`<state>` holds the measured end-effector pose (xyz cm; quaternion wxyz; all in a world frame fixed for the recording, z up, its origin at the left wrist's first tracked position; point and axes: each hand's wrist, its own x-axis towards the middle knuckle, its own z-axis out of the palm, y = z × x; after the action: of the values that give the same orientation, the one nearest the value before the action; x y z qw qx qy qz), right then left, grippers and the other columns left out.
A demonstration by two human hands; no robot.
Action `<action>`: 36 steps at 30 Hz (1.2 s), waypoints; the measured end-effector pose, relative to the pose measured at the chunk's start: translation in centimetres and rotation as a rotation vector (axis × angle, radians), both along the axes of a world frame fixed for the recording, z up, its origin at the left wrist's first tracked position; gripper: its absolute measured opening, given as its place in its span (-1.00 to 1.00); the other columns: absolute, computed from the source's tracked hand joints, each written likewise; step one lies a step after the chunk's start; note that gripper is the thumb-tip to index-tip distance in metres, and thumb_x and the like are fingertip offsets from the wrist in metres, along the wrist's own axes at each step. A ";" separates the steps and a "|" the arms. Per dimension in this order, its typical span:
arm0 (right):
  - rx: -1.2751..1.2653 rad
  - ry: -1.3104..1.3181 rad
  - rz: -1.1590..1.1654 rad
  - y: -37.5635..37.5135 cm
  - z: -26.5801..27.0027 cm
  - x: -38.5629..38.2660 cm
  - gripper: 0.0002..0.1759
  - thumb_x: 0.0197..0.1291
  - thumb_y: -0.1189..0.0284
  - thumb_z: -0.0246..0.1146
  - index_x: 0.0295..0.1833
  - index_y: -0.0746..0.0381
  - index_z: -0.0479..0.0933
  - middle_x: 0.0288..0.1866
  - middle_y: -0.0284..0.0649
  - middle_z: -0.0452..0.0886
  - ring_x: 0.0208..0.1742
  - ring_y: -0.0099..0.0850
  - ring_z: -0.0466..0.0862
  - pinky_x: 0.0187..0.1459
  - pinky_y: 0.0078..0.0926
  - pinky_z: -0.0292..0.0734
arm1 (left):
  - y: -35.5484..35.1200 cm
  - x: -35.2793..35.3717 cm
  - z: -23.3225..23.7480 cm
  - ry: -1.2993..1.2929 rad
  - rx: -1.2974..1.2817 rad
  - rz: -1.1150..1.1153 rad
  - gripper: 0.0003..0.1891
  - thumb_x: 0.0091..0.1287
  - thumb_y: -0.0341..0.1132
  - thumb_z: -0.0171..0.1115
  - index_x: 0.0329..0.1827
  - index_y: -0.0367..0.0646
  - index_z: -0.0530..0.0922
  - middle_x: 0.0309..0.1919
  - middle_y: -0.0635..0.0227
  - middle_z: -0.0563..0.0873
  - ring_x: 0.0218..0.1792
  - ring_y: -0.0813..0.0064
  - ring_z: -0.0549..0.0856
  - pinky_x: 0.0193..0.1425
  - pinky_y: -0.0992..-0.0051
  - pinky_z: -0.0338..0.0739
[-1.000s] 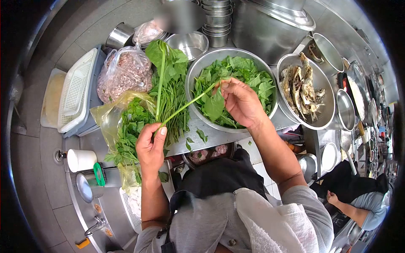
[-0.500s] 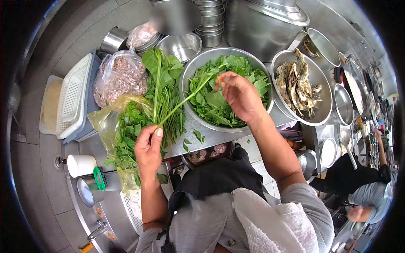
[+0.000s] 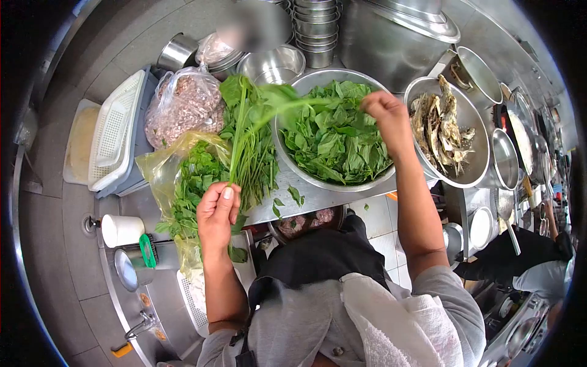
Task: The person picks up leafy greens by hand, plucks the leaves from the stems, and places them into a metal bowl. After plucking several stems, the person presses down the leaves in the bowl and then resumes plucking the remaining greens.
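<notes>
My left hand (image 3: 217, 211) is closed in a pinch around the lower end of leafy green stems (image 3: 237, 147), in front of the pile of greens. One upper stem bends over toward the large steel bowl (image 3: 287, 160) and is smeared by motion. Inside the bowl lies a heap of loose green leaves (image 3: 342, 137). Above the bowl's right side, my right hand (image 3: 388, 119) has its fingers drawn together; what is between them is blurred. Beside my left hand, more leafy greens (image 3: 194, 183) spill from a yellowish plastic bag (image 3: 160, 160).
Right of the leaves stands a bowl of dried fish (image 3: 443, 125). A clear bag of pinkish chopped pieces (image 3: 183, 110) and a white basket (image 3: 116, 131) are at left. A large steel pot (image 3: 391, 46) stands behind. Another person (image 3: 507, 257) is at far right.
My right hand has moved right, away from the stem that stretched between both hands. That stem now swings, blurred. My left hand keeps its pinch, and the whole view has shifted slightly.
</notes>
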<state>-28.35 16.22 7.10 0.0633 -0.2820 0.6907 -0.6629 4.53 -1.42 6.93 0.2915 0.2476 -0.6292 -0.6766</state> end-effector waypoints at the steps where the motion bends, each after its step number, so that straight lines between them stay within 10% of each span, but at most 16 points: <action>1: 0.204 0.264 -0.042 0.3 -0.6 -0.3 -0.80 0.19 0.42 0.27 -0.09 0.22 0.67 -0.16 -0.17 0.70 -0.16 -0.29 0.64 -0.06 -0.41 0.50 | 0.1 0.2 0.3 0.056 0.076 -0.018 -0.78 0.50 -0.23 0.16 -0.12 -0.23 0.59 -0.51 0.43 0.54 -0.64 0.71 0.36 -0.57 0.68 0.22; 9: 0.165 0.554 0.117 -4.6 6.1 1.7 -0.70 0.28 0.33 0.31 0.07 0.20 0.67 -0.04 -0.14 0.68 0.02 -0.30 0.65 0.05 -0.37 0.52 | -0.1 1.1 0.9 0.416 0.351 -0.302 -0.75 0.54 -0.18 0.06 -0.16 -0.20 0.49 -0.49 0.24 0.49 -0.72 0.62 0.33 -0.69 0.60 0.22; 21: -0.113 -0.012 0.369 -11.2 4.0 4.3 -0.82 0.30 0.41 0.31 -0.12 0.31 0.64 -0.23 -0.37 0.68 -0.21 -0.67 0.60 -0.10 -0.62 0.53 | 0.9 2.3 1.5 0.512 0.438 -0.335 -0.72 0.52 -0.13 0.10 -0.16 -0.21 0.48 -0.53 0.22 0.47 -0.73 0.63 0.29 -0.69 0.60 0.19; 36: -0.098 -0.059 0.276 -8.8 4.4 3.1 -0.84 0.24 0.50 0.17 -0.22 0.34 0.64 -0.23 -0.22 0.69 -0.23 -0.53 0.61 -0.13 -0.54 0.53 | 1.3 1.8 1.4 0.411 0.336 -0.194 -0.72 0.55 -0.18 0.05 0.18 -0.11 0.43 -0.69 0.45 0.31 -0.84 0.68 0.18 -0.81 0.61 0.12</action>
<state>-25.24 7.39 11.52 0.1600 -0.3574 0.6099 -0.6889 6.36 -0.12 8.32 0.3016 0.0886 -0.4569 -0.8321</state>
